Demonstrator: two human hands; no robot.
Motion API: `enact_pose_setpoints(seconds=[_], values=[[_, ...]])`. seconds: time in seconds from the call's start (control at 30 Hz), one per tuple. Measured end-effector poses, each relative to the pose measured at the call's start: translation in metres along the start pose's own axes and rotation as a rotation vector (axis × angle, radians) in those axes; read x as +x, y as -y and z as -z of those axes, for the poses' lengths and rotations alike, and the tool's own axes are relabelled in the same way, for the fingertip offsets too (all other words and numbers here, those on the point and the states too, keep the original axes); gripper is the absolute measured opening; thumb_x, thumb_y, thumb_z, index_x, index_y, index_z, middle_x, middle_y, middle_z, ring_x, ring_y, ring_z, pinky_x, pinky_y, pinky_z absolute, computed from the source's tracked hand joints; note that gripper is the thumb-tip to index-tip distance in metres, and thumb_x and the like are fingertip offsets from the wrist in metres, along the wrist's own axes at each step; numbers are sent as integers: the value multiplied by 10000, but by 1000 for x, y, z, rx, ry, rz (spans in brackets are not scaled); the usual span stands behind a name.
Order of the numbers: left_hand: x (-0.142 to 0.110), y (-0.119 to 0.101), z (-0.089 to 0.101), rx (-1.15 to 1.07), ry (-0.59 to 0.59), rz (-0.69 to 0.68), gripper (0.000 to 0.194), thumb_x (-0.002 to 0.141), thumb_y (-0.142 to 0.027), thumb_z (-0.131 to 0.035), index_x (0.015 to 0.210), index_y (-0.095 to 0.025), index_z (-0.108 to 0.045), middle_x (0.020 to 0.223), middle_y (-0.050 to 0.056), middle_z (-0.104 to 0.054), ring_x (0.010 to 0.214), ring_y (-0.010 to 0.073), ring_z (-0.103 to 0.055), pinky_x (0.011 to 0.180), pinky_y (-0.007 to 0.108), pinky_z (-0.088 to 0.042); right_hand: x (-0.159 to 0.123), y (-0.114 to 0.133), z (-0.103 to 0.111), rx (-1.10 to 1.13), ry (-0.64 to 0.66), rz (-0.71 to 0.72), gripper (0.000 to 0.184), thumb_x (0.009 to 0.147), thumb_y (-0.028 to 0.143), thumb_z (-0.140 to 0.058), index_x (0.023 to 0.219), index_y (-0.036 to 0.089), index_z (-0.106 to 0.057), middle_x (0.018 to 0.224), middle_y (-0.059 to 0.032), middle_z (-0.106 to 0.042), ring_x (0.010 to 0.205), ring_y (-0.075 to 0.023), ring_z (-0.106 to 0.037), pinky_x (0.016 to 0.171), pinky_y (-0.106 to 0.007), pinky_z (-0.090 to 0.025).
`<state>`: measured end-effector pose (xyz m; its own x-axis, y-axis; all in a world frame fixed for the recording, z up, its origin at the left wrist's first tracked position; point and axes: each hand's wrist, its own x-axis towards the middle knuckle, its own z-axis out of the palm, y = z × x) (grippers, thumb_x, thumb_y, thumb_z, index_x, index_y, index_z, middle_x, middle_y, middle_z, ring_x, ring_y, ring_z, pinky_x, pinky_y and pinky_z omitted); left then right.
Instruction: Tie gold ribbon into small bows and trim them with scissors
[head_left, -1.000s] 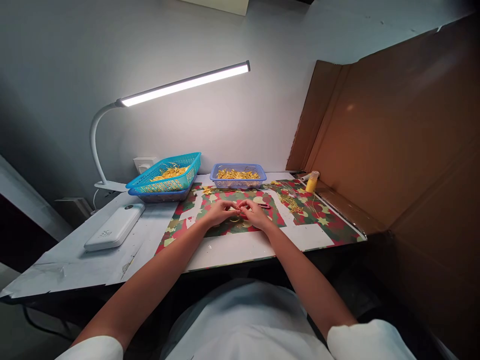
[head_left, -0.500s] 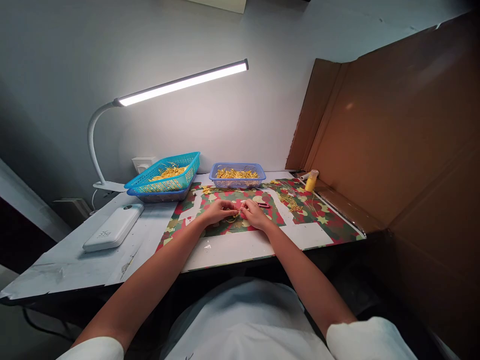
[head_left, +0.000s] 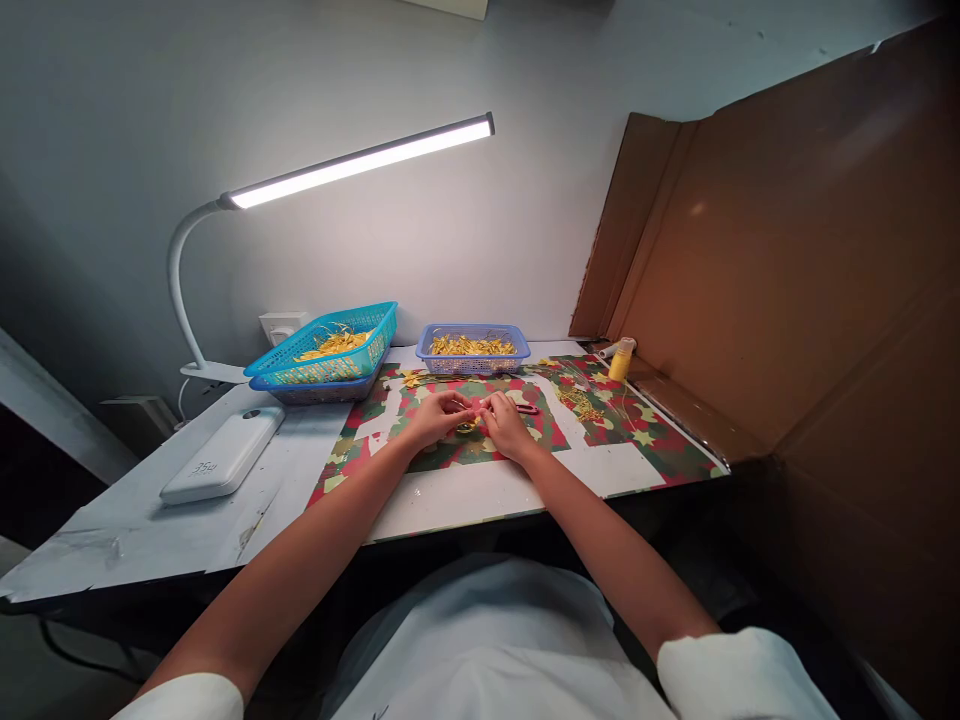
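Note:
My left hand (head_left: 439, 417) and my right hand (head_left: 504, 423) meet over the patterned sheet on the table, thumbs and fingertips pinched together. Between them is a gold-coloured cord (head_left: 466, 428), part of which hangs in a small curve below the fingertips. Most of it is hidden by my fingers, and what else sits in the pinch is too small to make out. A small pink tool (head_left: 528, 409) lies just beyond my right hand, partly covered by it. Farther right, a tangle of gold cord (head_left: 581, 404) rests on the sheet.
A purple basket (head_left: 472, 365) of gold pieces stands by the wall. To its left, a turquoise basket (head_left: 386, 325) is stacked on a blue one (head_left: 322, 393). A power bank (head_left: 223, 455), a lamp (head_left: 360, 165), a yellow thread spool (head_left: 620, 362) and a cardboard wall (head_left: 795, 240) surround the work.
The view has shifted slightly. My fingers have moved a little around the gold cord, whose curve sits slightly differently below them. Both hands stay together in the same place.

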<state>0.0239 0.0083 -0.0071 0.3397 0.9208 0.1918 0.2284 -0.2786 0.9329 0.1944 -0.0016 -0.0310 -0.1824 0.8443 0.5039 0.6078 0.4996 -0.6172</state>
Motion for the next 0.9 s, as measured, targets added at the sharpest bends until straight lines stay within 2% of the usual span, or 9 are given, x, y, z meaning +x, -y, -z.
enact_pose_setpoints(seconds=[0.2,0.37,0.43,0.53,0.67,0.8,0.9], values=[[2,-1,-1,-93,-96,-25,509,622,-501,-771,982,-160,-655,786,67,-728,625,166,-632,467,225,-421,0,0,-1,-46,0,-22,114,877,188,-441,784,212,-503,918,-57,-575,905,-208,-492,841,-361,-404],[2,-7,-2,-94,-139,-62,381,607,-499,-782,749,-156,-695,766,57,-698,710,177,-625,614,271,-473,2,5,6,47,-71,-69,92,877,235,-468,838,202,-544,943,-67,-601,958,-216,-524,872,-364,-415],[3,-9,-2,-123,-161,-92,392,600,-520,-779,733,-163,-689,778,53,-698,752,184,-625,688,290,-480,2,7,7,83,-74,-67,97,869,274,-504,875,201,-568,965,-66,-613,957,-214,-537,866,-359,-424],[4,-13,-1,-191,-201,-102,416,580,-539,-786,744,-171,-683,822,51,-708,807,185,-620,758,299,-469,0,8,7,63,-7,-21,156,799,270,-620,939,203,-603,1029,-63,-624,1011,-221,-534,891,-368,-416],[4,-19,0,-261,-228,-81,402,581,-511,-799,761,-173,-678,783,30,-696,695,137,-567,652,264,-432,-6,8,5,-17,121,44,238,746,209,-687,979,208,-635,1082,-53,-626,1070,-231,-505,936,-389,-382],[5,-23,2,-361,-231,-69,402,583,-499,-797,757,-169,-647,717,12,-661,555,83,-463,549,242,-374,-6,9,6,-65,154,15,121,768,238,-692,882,212,-660,1033,-48,-626,1041,-230,-500,926,-393,-375],[5,-25,4,-409,-238,-43,433,564,-510,-802,761,-167,-624,743,18,-667,547,73,-467,548,234,-383,-5,9,6,-69,168,7,106,771,264,-703,846,204,-658,1023,-54,-625,1035,-229,-502,917,-390,-376]])
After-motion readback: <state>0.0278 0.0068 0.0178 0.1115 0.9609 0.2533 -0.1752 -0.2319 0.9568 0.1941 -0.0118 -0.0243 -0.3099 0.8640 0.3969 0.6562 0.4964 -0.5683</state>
